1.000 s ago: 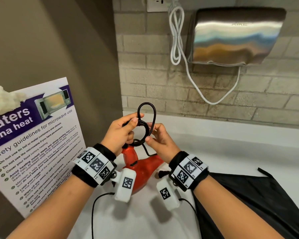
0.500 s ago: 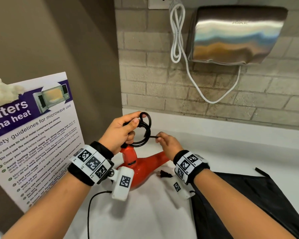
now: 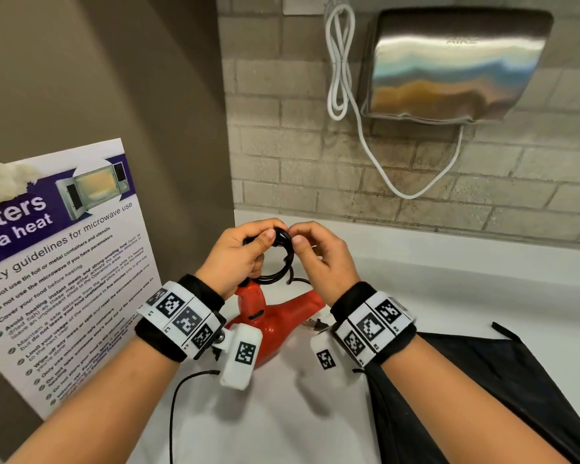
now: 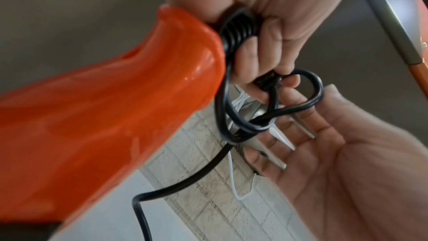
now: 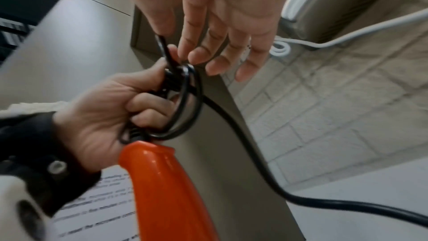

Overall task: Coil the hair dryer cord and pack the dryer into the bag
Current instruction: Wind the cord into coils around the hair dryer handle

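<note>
The red hair dryer (image 3: pixel 277 326) stands on the white counter with its handle up. My left hand (image 3: pixel 248 252) holds the black cord (image 3: pixel 280 262), wound in several small loops, just above the handle end; thumb and fingers curl round the loops (image 4: pixel 241 120). My right hand (image 3: pixel 310 249) meets it from the right and pinches a strand of cord (image 5: pixel 163 43) between thumb and forefinger, its other fingers loosely extended. The loose tail (image 5: pixel 254 162) trails down to the plug (image 3: pixel 315 324) on the counter. The black bag (image 3: pixel 482 380) lies flat at the right.
A brick wall behind carries a steel hand dryer (image 3: pixel 456 65) with a white cable (image 3: pixel 340 61) hanging from a socket. A microwave safety poster (image 3: pixel 64 262) leans at the left against a brown wall. A thin black wire (image 3: pixel 175 406) runs from my left wrist camera.
My right hand, which was drawing the cord out to the right, has come back to the coil at my left hand. The loops are now tighter and lower.
</note>
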`<state>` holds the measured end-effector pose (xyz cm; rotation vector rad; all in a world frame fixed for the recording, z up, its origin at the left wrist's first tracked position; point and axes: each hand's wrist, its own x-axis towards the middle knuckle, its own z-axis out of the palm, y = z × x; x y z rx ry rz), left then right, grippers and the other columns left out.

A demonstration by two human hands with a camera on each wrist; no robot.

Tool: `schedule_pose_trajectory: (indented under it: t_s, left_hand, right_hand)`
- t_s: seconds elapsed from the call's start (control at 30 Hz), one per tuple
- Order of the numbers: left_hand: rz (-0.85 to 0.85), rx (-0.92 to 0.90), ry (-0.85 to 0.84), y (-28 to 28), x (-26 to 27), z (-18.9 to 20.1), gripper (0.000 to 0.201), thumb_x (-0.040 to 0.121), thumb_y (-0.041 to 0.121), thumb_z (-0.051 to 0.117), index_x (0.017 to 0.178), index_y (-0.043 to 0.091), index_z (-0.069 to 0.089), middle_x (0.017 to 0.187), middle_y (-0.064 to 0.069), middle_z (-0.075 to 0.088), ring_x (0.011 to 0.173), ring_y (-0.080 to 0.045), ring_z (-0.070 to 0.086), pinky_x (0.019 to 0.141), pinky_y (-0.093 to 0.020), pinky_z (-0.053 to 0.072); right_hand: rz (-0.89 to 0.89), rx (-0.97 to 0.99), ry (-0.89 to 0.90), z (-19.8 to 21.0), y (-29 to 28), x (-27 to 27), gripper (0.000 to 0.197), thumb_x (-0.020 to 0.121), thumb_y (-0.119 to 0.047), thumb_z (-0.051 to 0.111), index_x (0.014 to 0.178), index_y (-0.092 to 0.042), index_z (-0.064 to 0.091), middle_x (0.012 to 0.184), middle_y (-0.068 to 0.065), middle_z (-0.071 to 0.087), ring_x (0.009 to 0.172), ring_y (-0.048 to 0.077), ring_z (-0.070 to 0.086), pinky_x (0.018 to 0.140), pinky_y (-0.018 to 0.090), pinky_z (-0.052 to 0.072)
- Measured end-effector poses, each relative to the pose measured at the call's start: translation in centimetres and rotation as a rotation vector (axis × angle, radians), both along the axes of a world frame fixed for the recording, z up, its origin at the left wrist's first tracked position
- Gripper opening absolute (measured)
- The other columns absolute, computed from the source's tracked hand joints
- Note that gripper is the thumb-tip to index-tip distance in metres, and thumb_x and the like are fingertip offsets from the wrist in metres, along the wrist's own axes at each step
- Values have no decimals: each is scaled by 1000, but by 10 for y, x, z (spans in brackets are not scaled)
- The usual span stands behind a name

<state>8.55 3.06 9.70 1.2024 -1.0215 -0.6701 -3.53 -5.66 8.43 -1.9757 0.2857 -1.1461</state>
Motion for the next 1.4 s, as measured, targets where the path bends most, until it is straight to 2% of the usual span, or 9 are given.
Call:
schedule_pose_trajectory:
  t_s: [0.2,0.3,0.47,0.6,0.73,0.93,1.0,1.13,1.4]
  left_hand:
    - [-7,-4,-32,0,-1,-1,32,94,10,44,85,28,69,55,8,48,37,-5,21,39,-15,19]
    - [-60,-2,-17,2,-1,-1,31,91,16,46,79,30,71,58,4,46,37,-5,21,39,-16,19]
    - [-162,1,10,3,-6,1,24,78,28,48,75,33,71,77,-11,43,36,-2,23,39,-15,20]
    - [-132,-16,46,5,3,0,19,77,34,53,75,33,71,63,5,50,36,-1,24,39,-14,22]
    - [-190,-33,73,6,12,-3,39,53,60,77,77,29,71,72,0,50,36,0,26,38,-12,26]
    - [-155,22,-91,10,2,5,10,80,32,65,74,32,73,53,-2,39,34,-1,22,35,-12,22]
    - [-103,15,-99,11,-2,10,10,67,37,67,70,30,73,41,10,45,32,0,23,34,-11,22]
    - [13,19,-153,8,-7,11,11,82,4,60,90,10,66,47,15,58,32,3,40,39,-4,30]
    - [72,59,-282,8,-7,9,18,84,1,60,102,4,59,56,16,56,40,9,48,44,-2,35]
  right_hand:
    - [41,-26,-24,-2,1,0,15,80,-30,56,67,-28,48,67,1,53,65,4,50,64,12,42]
    - [42,-46,-12,-6,-3,3,16,71,-38,58,64,-30,45,71,-1,49,73,17,50,75,32,45]
    - [328,118,179,-14,-14,9,49,67,-63,62,103,-33,48,106,-7,57,108,16,55,101,39,42]
    - [317,206,366,-22,-14,4,40,80,-61,40,82,-25,59,65,-15,58,55,-5,51,61,18,44]
    - [225,239,348,-23,-16,-2,33,93,-28,36,68,-19,55,44,-19,47,45,-4,41,52,9,31]
    - [-125,-55,384,9,-21,5,23,91,-18,51,77,-9,66,74,10,62,73,18,54,67,26,39]
    - [-202,-168,388,18,-18,6,22,91,-21,52,86,-6,67,80,12,67,73,17,54,67,25,39]
    - [-285,-204,331,28,-11,5,22,91,-22,51,90,-6,66,87,13,68,81,25,59,69,29,42]
    - [-332,-229,200,40,-2,-3,21,91,-18,52,89,-2,66,84,10,64,74,14,49,61,18,28]
